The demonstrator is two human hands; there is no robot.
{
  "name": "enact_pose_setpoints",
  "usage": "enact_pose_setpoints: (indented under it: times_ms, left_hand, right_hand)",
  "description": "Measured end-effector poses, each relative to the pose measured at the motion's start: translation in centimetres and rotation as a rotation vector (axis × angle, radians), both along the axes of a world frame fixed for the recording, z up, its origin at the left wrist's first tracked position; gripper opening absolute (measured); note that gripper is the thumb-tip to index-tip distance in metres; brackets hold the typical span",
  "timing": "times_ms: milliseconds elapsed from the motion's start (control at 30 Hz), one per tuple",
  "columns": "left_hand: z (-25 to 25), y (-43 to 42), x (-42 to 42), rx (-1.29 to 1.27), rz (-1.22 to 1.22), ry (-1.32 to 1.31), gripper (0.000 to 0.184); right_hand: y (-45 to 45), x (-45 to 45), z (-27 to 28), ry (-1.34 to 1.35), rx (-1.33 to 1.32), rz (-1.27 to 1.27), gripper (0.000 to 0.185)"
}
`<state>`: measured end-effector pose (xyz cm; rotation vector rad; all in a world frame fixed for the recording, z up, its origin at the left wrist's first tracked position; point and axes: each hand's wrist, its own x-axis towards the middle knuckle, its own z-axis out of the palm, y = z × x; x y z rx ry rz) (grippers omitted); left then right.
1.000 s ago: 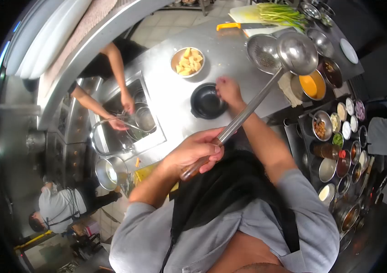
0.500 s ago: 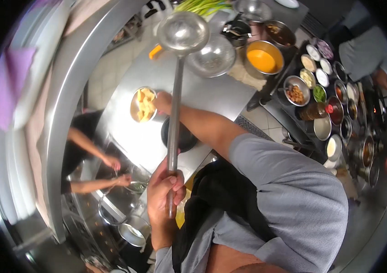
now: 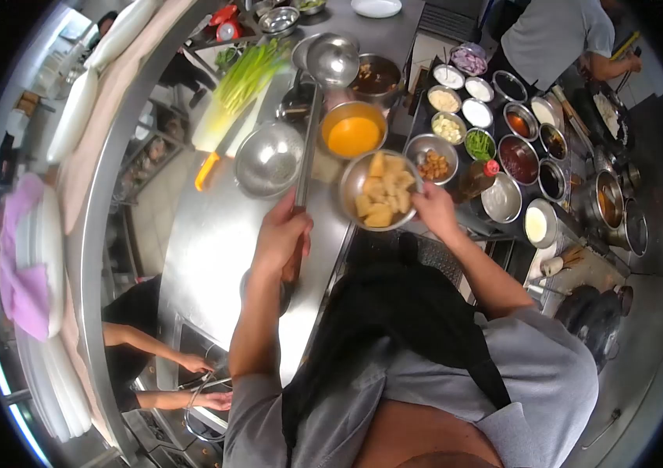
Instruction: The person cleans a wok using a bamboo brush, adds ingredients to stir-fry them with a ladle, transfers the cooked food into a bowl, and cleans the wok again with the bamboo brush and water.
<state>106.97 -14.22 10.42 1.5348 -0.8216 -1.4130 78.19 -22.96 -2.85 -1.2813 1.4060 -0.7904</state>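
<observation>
Metal bowl [image 3: 352, 186] and yellow chunks [image 3: 386, 191] have come up off the worktop [image 3: 214, 226]. A moment ago the bowl stood there with your right hand [image 3: 434, 209] at its rim; now that hand carries it clear, and it has shifted to the right. Your right grip is closed on the right side of the rim, though how the fingers sit under it is hidden. Your left grip stays wrapped round the handle of the long ladle [image 3: 308, 148], whose head points away to the far side. With that, both your hands are taken, and the bowl depends on one edge hold.

You have the bowl in front of you, near the right-hand edge of the worktop. In the view it lies just on the near side of the pot [image 3: 373, 114] of orange liquid and left of the small bowl [image 3: 432, 148] of brown pieces; how high it hangs cannot be told.

The bowl is round, shiny and shallow-looking, its mouth turned up toward you. The chunks are pale yellow, angular and unevenly cut, heaped toward the right with bare metal showing on the left. None seems to have spilled. A perforated metal strainer [image 3: 269, 160] rests on the worktop, left of the ladle handle.
</observation>
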Motion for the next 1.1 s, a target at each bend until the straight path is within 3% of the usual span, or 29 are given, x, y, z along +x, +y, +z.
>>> enact_pose_setpoints:
  times_ms: [100,200,300,400,500,600,700,767,833,933,1100]
  left_hand:
    - [-4.7,-5.5,-1.6,-0.058,-0.064,-0.333,0.059]
    - [-7.0,-9.2,-2.7,-0.253,-0.19,-0.873,0.062]
    - [-5.5,-11.5,-5.1,0.029,-0.304,-1.071,0.063]
    - [-8.6,-12.5,-5.7,-0.115,-0.347,-1.384,0.059]
    - [-9.1,-13.2,-7.0,-0.133,-0.371,-1.388,0.062]
    - [-4.7,-14.4,-9.1,0.156,-0.199,-0.585,0.065]
    - [-3.0,-15.9,-6.9,0.203,-0.067,-0.072,0.062]
    - [-1.8,-16.7,-5.4,0.263,-0.017,0.146,0.039]
    - [-0.6,-16.5,-5.0,0.312,0.049,0.354,0.043]
    - [-1.2,-15.0,-4.8,0.29,0.118,0.345,0.048]
    - [-0.3,-12.4,-6.9,0.202,0.013,0.079,0.069]
  right_hand:
    - [-1.2,-5.2,-0.5,-0.081,-0.012,-0.136,0.015]
    - [-2.9,-7.4,-2.2,-0.165,-0.02,-0.232,0.016]
    - [-4.3,-8.2,-2.6,-0.228,0.001,-0.249,0.02]
    - [-5.8,-8.4,-2.5,-0.251,0.029,-0.21,0.016]
    - [-6.9,-8.9,-1.7,-0.183,0.064,-0.144,0.015]
    - [-7.7,-9.3,-1.8,-0.146,0.043,-0.093,0.016]
    - [-8.0,-9.5,-2.0,-0.078,-0.01,-0.062,0.018]
    - [-8.1,-9.6,-2.1,-0.065,-0.026,-0.058,0.018]
    - [-8.0,-9.6,-2.6,-0.084,-0.023,-0.061,0.018]
    - [-8.2,-9.6,-1.1,-0.063,-0.007,-0.058,0.018]
    - [-8.0,-9.3,-2.6,-0.099,-0.009,-0.083,0.018]
